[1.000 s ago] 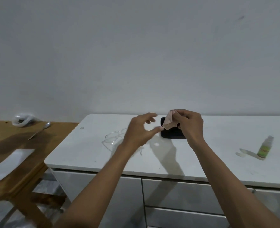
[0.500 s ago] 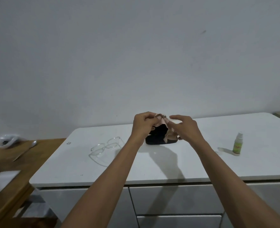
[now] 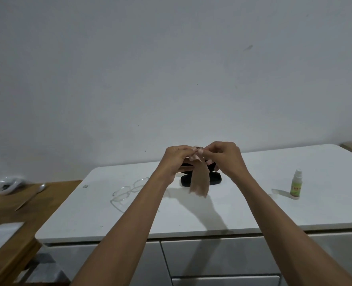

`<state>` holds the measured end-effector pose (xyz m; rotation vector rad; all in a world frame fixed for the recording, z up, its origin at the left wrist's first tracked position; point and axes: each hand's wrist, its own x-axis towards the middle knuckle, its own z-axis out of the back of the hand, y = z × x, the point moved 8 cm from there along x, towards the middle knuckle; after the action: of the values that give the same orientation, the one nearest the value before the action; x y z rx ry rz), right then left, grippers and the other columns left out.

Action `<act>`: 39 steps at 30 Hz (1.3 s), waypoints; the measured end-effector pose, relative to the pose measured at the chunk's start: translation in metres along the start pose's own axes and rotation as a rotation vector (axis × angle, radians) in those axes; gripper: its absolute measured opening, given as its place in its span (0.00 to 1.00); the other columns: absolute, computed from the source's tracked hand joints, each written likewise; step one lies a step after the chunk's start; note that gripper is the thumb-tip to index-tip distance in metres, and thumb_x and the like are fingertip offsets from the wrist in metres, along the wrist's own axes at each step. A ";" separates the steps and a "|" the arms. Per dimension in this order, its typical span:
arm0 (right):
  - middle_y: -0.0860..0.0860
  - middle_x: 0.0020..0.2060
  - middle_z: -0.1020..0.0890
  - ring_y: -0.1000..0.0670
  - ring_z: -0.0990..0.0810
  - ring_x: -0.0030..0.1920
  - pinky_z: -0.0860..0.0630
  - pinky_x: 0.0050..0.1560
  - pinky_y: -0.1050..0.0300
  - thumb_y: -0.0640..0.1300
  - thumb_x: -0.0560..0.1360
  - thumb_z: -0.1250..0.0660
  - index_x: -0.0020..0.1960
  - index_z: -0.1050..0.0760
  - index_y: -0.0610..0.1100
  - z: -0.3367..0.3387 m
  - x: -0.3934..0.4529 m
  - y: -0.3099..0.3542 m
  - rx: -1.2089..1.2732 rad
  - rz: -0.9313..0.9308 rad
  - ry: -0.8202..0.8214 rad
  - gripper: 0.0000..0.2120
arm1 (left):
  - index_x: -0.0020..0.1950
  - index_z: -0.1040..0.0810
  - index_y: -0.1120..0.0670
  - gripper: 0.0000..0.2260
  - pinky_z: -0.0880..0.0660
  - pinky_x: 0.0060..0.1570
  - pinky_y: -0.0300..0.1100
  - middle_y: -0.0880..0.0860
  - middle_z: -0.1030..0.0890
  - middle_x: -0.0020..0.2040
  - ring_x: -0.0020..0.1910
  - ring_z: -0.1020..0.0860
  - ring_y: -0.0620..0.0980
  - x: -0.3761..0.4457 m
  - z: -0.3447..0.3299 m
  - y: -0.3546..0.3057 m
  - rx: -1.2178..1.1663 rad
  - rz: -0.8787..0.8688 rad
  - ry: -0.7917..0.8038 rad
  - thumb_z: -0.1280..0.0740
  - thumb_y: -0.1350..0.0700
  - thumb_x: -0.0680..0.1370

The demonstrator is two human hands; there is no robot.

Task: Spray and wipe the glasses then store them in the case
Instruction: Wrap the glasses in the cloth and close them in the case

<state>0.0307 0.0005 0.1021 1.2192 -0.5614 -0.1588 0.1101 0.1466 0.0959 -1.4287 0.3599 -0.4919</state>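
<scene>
Prep step: left hand (image 3: 176,159) and right hand (image 3: 225,158) fingers pinch the cloth (image 3: 200,180) top edge above the case (image 3: 201,179); glasses (image 3: 127,191) lie unwiped on the surface (image 3: 243,211), spray bottle (image 3: 296,185) far right; spraying likely next

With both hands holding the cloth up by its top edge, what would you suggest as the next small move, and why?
Probably free the right hand and reach for the spray bottle. Both hands pinch the cloth, the left hand included, and it hangs unfolded in front of the black case. The glasses lie untouched on the white counter, so spraying seems to come first.
</scene>
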 end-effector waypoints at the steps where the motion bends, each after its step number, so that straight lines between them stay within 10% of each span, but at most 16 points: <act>1: 0.52 0.35 0.13 0.54 0.15 0.33 0.25 0.28 0.62 0.50 0.71 0.21 0.43 0.16 0.43 -0.001 -0.001 0.001 0.027 -0.014 0.005 0.11 | 0.52 0.15 0.62 0.09 0.18 0.47 0.47 0.52 0.17 0.39 0.39 0.17 0.47 0.000 0.001 0.000 0.024 -0.001 0.019 0.32 0.58 0.80; 39: 0.49 0.41 0.14 0.50 0.20 0.36 0.24 0.33 0.58 0.37 0.77 0.30 0.45 0.16 0.43 0.037 0.021 -0.053 0.026 -0.125 -0.065 0.04 | 0.42 0.14 0.54 0.03 0.24 0.43 0.43 0.48 0.15 0.37 0.38 0.19 0.44 0.024 0.058 0.012 0.351 -0.178 -0.152 0.25 0.62 0.74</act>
<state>0.0399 -0.0580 0.0682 1.2788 -0.5452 -0.2984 0.1620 0.1836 0.0923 -1.1513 0.0201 -0.5562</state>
